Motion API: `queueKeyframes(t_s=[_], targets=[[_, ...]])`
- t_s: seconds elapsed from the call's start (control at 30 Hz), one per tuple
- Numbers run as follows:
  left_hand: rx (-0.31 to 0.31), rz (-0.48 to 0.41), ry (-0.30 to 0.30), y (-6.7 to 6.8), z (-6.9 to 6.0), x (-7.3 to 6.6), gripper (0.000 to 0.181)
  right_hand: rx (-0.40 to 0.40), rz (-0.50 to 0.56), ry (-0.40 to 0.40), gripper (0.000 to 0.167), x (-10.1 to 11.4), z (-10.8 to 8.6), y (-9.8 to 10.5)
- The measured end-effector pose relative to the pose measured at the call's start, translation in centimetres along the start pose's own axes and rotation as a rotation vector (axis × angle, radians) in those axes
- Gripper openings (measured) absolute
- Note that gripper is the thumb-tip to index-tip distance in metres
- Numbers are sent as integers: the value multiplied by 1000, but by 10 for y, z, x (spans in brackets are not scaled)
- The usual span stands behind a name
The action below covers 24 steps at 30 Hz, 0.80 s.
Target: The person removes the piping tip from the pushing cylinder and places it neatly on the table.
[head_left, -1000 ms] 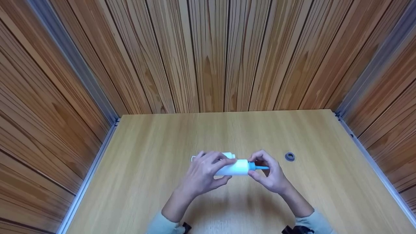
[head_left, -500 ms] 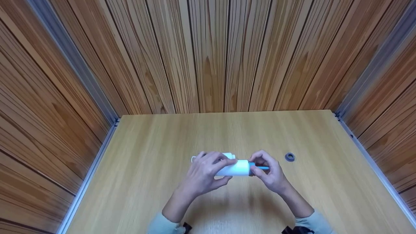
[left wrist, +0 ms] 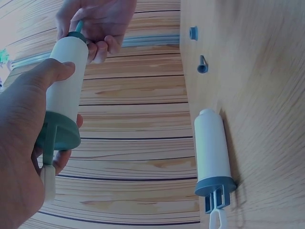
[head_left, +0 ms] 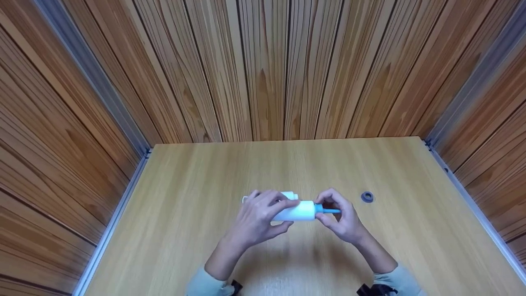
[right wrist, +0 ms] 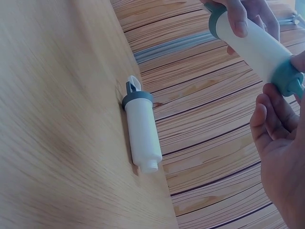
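Currently, a white bottle [head_left: 303, 211] is held above the table [head_left: 185, 185], midway between its side edges, left hand [head_left: 257, 216] curled round the bottle, right hand [head_left: 344, 220] pinching the blue cap [head_left: 319, 208]. Another bottle [head_left: 290, 195] lies nearer the back edge, a ring [head_left: 367, 200] nearer the right.

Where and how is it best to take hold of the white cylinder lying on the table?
Probably the middle of its white barrel, from above, gripping across its length: it lies on its side, long and round, with a collar and looped handle at one end and a narrow neck at the other.
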<state>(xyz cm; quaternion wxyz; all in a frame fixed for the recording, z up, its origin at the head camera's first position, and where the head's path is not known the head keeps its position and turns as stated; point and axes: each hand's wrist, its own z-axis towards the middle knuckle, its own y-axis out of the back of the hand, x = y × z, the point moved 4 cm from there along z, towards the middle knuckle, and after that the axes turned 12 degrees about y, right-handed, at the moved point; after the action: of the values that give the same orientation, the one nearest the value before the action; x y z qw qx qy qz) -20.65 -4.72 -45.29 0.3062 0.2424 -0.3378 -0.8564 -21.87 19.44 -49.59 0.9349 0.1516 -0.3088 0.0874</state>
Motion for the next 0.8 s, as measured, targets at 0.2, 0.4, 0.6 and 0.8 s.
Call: queueKeyframes(t_s=[0.2, 0.4, 0.6, 0.8], targets=[[-15, -9, -12, 1, 0, -1, 50, -44, 14, -5, 25, 3, 2, -2], [-20, -13, -21, 2, 1, -1, 51, -44, 17, 9, 23, 5, 4, -3], [-9, -13, -12, 1, 1, -1, 52, -17, 4, 21, 27, 3, 1, -1], [1, -15, -2, 2, -1, -1, 50, 20, 10, 39, 29, 3, 1, 2]])
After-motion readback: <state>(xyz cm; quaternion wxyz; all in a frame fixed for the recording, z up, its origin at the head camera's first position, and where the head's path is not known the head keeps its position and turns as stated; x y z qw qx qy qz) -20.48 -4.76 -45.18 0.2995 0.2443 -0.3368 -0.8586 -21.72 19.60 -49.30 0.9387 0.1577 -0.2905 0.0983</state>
